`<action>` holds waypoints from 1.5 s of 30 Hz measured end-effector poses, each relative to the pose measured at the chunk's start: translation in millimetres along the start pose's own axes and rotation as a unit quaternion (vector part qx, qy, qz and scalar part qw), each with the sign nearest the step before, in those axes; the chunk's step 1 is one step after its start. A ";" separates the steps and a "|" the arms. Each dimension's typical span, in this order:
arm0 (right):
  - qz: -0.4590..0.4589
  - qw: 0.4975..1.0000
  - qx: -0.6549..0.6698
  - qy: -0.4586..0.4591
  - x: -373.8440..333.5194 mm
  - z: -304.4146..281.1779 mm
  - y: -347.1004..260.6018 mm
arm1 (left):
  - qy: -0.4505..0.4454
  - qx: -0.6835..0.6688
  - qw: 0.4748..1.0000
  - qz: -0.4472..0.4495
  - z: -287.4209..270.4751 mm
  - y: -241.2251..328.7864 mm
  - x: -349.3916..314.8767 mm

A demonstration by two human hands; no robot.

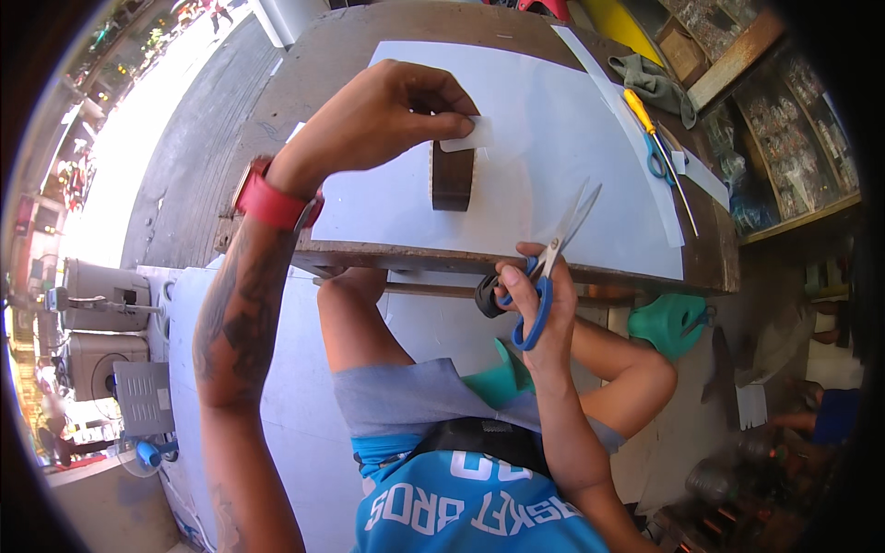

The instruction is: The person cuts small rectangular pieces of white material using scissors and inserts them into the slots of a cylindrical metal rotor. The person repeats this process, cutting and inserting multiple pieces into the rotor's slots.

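My left hand (415, 112), with a red-strapped watch on its wrist, pinches a small white piece (468, 136) between thumb and finger. The piece looks thin and flat, like paper or plastic. Just below it, a dark brown block-like object (451, 180) with pale toothed edges rests on a large white sheet (378, 198); the piece overlaps its far end. In my right hand (551, 313) are blue-handled scissors (544, 288), blades a little apart and pointing away from me. A black ring-shaped thing (489, 297), perhaps a tape roll, sits at that hand's fingers, partly hidden.
The white sheet lies on a brown wooden table (323, 46). At the table's right lie a yellow-handled screwdriver (638, 109), another blue-handled tool (657, 158) and a grey cloth (654, 88). Shelves of bagged items (784, 138) stand to the right. A green plastic seat (666, 324) shows below.
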State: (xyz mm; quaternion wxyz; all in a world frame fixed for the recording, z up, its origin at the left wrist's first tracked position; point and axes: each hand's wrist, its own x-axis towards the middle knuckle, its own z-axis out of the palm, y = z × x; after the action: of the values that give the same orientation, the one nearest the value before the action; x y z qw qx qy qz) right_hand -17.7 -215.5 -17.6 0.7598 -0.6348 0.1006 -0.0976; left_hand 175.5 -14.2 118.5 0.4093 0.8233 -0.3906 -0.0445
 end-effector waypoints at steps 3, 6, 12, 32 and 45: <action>-0.004 1.000 0.012 -0.006 -4.2 -8.3 6.4 | -0.057 0.005 0.998 0.006 -9.7 -4.5 12.4; 0.002 1.000 0.024 -0.014 -7.6 -17.8 14.0 | -0.071 0.035 0.997 0.008 -13.1 -5.6 14.3; 0.028 0.999 0.032 -0.019 -8.7 -26.6 24.9 | -0.066 0.016 0.998 0.006 -18.6 -11.7 12.0; 0.034 0.997 -0.030 -0.062 -17.5 -22.9 10.8 | -0.055 -0.058 0.996 -0.033 -9.9 1.0 2.8; 0.001 0.978 -0.094 -0.185 -13.8 2.0 -6.5 | 0.017 -0.246 0.961 -0.125 33.9 19.4 -47.2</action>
State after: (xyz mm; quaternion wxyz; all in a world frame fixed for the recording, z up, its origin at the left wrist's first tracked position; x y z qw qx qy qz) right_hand -30.5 -211.0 -10.5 0.7027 -0.7100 -0.0325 0.0322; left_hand 117.9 -10.8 98.2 0.5971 0.7401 -0.2542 -0.1764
